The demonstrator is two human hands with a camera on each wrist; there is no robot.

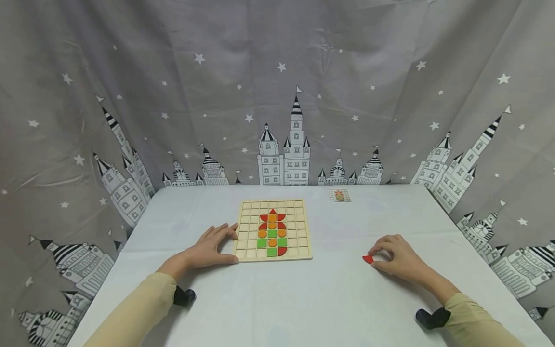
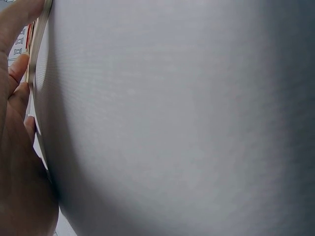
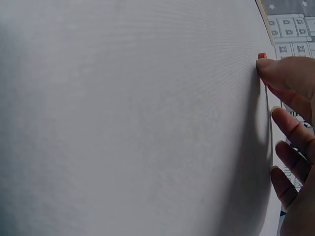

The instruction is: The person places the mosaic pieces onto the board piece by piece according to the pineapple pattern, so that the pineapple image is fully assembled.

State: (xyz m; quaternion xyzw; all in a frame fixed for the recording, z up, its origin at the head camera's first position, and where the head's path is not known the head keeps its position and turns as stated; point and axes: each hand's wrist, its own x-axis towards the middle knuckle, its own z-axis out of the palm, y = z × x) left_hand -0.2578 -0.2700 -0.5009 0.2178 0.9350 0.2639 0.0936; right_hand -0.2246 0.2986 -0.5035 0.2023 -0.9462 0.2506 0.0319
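A wooden grid board [image 1: 299, 241] lies on the white table, with red, orange and green pieces forming a pattern down its middle. A red triangle [image 1: 272, 211] tops the pattern, and a red quarter-round piece [image 1: 282, 251] sits at its lower right. My left hand [image 1: 207, 248] rests at the board's left edge, fingers spread, thumb by the near corner. Off to the board's right, my right hand [image 1: 398, 259] pinches a red rounded piece [image 1: 368, 259] between thumb and index finger, low over the cloth. The other right fingers are loosely bent in the right wrist view.
A small picture card [image 1: 339, 195] with a red and orange pattern on a grid lies near the table's back edge, right of the board. Behind the table [image 1: 329, 299] hangs a grey curtain [image 1: 277, 96] printed with castles and stars. Black wrist mounts stick out below both hands.
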